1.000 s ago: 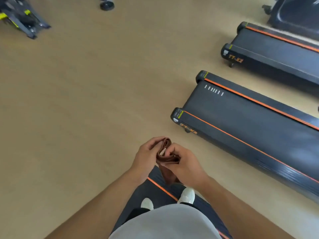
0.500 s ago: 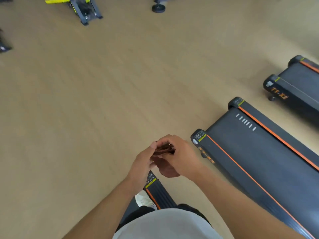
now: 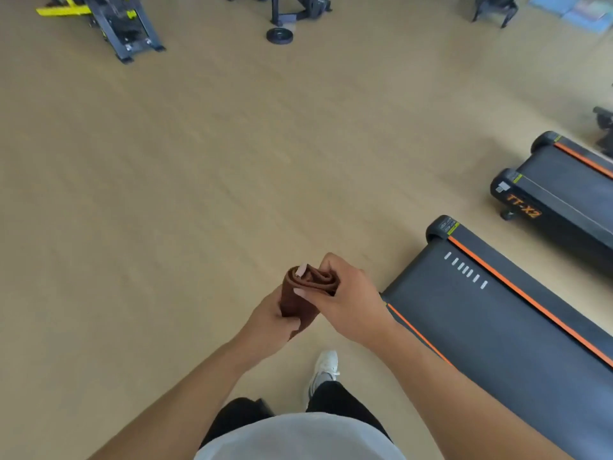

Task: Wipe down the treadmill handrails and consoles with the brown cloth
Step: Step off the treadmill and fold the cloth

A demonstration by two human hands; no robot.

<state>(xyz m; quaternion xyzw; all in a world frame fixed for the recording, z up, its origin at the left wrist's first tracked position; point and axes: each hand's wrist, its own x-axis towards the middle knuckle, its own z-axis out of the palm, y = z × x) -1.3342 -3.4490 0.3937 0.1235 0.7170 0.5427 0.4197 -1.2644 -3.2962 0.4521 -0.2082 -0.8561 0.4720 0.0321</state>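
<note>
A folded brown cloth [image 3: 300, 293] with a small pale tag is held in front of my body by both hands. My left hand [image 3: 270, 323] grips its lower part from the left, and my right hand [image 3: 348, 300] pinches its folded top edge from the right. A black treadmill deck [image 3: 504, 327] with orange side stripes lies on the floor just right of my hands. A second treadmill deck [image 3: 564, 194] marked TT-X2 lies farther right. No handrail or console shows in this view.
Tan wooden floor [image 3: 166, 210] spreads ahead and left. A black and yellow machine [image 3: 112, 24] stands at the far left, a weight plate [image 3: 279, 35] lies by a black stand at the far middle. My white shoe [image 3: 326, 366] is on the floor.
The view has swung left and up, so both treadmills slid right. I have stepped off the treadmill deck onto the floor. The cloth now shows more, folded between both hands.
</note>
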